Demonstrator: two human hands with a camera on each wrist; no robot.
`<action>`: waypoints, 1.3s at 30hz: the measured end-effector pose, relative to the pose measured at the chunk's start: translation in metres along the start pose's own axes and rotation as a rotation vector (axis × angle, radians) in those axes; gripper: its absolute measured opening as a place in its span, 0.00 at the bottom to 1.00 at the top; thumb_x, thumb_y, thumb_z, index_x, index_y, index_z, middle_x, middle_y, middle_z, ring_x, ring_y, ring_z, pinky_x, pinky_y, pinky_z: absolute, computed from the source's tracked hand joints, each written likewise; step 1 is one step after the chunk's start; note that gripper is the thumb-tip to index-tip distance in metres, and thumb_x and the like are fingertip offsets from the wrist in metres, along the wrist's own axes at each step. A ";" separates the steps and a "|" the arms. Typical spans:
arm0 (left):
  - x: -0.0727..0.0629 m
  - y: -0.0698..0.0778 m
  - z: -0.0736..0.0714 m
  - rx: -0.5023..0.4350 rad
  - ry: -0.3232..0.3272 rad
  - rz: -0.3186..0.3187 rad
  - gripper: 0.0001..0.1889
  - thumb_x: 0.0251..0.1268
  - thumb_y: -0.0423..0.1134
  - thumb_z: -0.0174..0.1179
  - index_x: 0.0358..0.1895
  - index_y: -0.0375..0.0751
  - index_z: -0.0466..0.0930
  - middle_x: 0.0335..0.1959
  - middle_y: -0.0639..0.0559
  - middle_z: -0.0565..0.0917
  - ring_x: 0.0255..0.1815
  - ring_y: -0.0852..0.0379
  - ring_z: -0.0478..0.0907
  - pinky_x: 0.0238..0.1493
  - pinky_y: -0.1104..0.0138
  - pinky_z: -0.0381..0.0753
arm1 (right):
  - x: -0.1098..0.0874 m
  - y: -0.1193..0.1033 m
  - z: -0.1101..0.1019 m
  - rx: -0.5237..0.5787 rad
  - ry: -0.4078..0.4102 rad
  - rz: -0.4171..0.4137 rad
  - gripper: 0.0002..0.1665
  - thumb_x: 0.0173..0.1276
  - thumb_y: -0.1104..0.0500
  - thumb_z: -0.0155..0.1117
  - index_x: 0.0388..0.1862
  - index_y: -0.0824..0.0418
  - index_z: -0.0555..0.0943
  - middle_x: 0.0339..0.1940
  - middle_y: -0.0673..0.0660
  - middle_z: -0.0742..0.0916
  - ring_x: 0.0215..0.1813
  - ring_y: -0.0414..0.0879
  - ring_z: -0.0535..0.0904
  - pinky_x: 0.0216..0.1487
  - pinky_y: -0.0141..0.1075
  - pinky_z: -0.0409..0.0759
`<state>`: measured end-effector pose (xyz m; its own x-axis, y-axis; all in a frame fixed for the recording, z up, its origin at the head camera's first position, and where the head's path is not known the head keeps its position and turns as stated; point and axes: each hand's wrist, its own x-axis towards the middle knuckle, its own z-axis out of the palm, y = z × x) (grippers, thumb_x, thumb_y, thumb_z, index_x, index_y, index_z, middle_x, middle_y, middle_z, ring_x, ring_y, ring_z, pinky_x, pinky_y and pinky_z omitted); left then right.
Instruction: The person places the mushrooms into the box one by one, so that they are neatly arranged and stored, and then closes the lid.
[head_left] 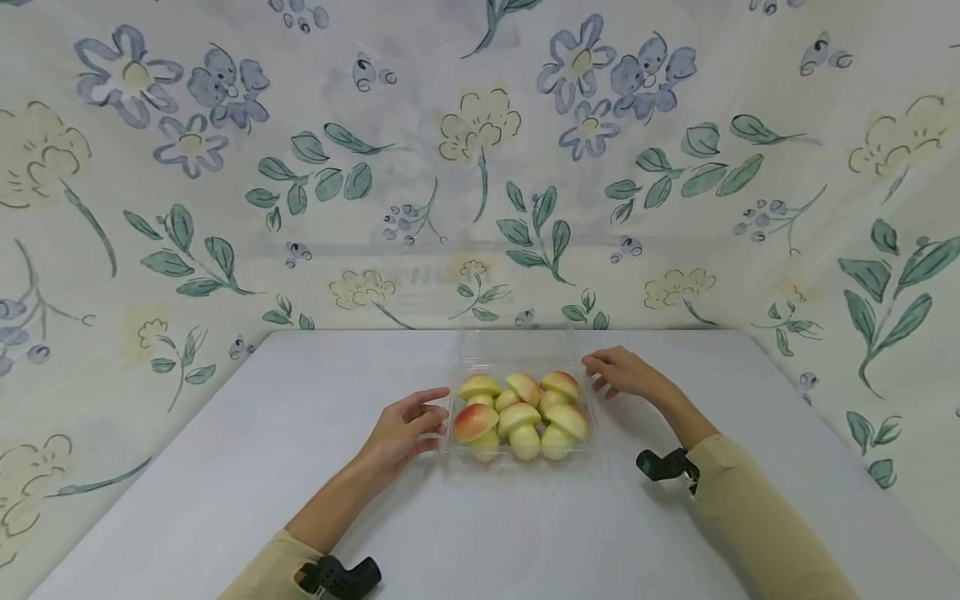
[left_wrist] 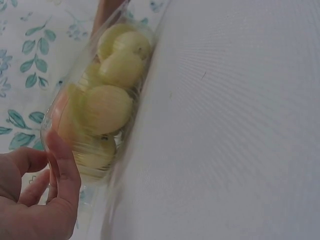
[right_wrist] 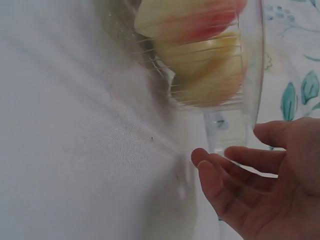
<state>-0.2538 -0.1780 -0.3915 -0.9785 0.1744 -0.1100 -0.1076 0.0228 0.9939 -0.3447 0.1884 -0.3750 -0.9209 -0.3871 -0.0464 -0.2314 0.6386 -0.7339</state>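
A clear plastic box (head_left: pixel 585 447) stands on the white table, its clear lid (head_left: pixel 516 345) swung back toward the wall. Inside sit several yellow-green, red-blushed pieces (head_left: pixel 519 417), shaped like mushrooms with rounded caps on paler stems. At the box's left side is my left hand (head_left: pixel 405 429), its fingertips right at the wall and the fingers loosely bent. By the rear right corner, my right hand (head_left: pixel 626 372) hovers with relaxed fingers spread apart. In the right wrist view its thumb tip reaches the lower end of the box rim (right_wrist: pixel 257 75), with nothing between the fingers.
The white tabletop (head_left: pixel 495 533) reaches back to a flower-printed cloth (head_left: pixel 420 192) that hangs behind and along both sides. A black wrist camera (head_left: pixel 341 577) is worn on the left sleeve and another black camera (head_left: pixel 663 465) on the right.
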 end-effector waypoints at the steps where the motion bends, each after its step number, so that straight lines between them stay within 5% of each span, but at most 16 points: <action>1: 0.000 0.000 0.000 0.000 0.000 -0.002 0.25 0.70 0.32 0.57 0.69 0.35 0.67 0.37 0.56 0.79 0.35 0.61 0.77 0.36 0.71 0.83 | 0.002 0.001 0.001 0.006 0.001 0.007 0.27 0.81 0.53 0.44 0.63 0.76 0.72 0.54 0.72 0.82 0.46 0.56 0.85 0.39 0.40 0.87; 9: -0.001 0.002 0.001 0.001 -0.001 -0.005 0.25 0.71 0.31 0.55 0.69 0.35 0.67 0.38 0.55 0.79 0.36 0.61 0.77 0.36 0.72 0.82 | 0.016 -0.004 0.003 0.031 0.008 0.059 0.30 0.81 0.50 0.42 0.66 0.74 0.69 0.58 0.71 0.81 0.50 0.56 0.84 0.41 0.40 0.87; 20: 0.000 0.003 0.001 -0.013 -0.005 -0.006 0.25 0.71 0.32 0.55 0.70 0.35 0.66 0.37 0.57 0.78 0.35 0.63 0.77 0.36 0.73 0.82 | 0.031 0.005 -0.001 0.162 0.011 0.118 0.31 0.81 0.49 0.42 0.71 0.72 0.64 0.57 0.69 0.81 0.43 0.47 0.84 0.40 0.36 0.85; 30: 0.001 0.005 0.000 -0.016 -0.007 -0.005 0.25 0.71 0.31 0.55 0.70 0.33 0.65 0.38 0.57 0.78 0.35 0.63 0.77 0.36 0.73 0.81 | 0.036 0.002 -0.002 0.142 0.060 0.067 0.30 0.80 0.52 0.45 0.69 0.73 0.66 0.58 0.72 0.80 0.52 0.57 0.84 0.42 0.36 0.86; 39: 0.001 0.000 0.000 -0.029 -0.003 -0.006 0.25 0.71 0.31 0.56 0.69 0.34 0.67 0.38 0.56 0.78 0.35 0.62 0.77 0.35 0.73 0.81 | 0.034 -0.002 -0.006 0.169 0.144 0.017 0.29 0.77 0.56 0.54 0.68 0.72 0.66 0.60 0.73 0.79 0.50 0.58 0.86 0.42 0.39 0.86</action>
<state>-0.2547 -0.1774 -0.3915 -0.9773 0.1777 -0.1155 -0.1182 -0.0051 0.9930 -0.3770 0.1781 -0.3713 -0.9624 -0.2701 0.0283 -0.1702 0.5189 -0.8377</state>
